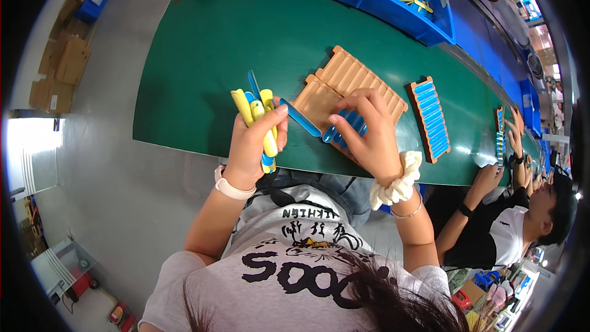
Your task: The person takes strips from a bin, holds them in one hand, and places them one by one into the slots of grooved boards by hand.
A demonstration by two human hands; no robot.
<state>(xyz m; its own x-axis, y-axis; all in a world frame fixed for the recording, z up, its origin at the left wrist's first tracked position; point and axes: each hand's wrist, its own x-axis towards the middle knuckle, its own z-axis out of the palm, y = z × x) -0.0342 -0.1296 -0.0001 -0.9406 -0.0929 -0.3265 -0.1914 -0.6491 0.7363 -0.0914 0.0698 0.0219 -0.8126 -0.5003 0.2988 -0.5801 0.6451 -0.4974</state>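
My left hand (251, 144) is closed around a bundle of yellow and blue plastic strips (257, 110). One blue strip (301, 118) slants from its thumb tip toward the orange-brown slotted tray (362, 80). Over the tray's near part hovers my right hand (372, 135), its fingers curved and the thumb apart from the index finger. Beneath those fingers, several blue strips (330, 134) lie side by side in the tray; the palm hides some of them. I see nothing held between the right fingertips. The tray's far row of slots and flat middle part are bare.
A second slotted tray (431, 120), filled with blue strips, lies to the right on the green table (203, 55). A large blue bin (362, 6) of loose blue and yellow strips stands at the far side. Another person (498, 221) works at the right with a similar tray (499, 138).
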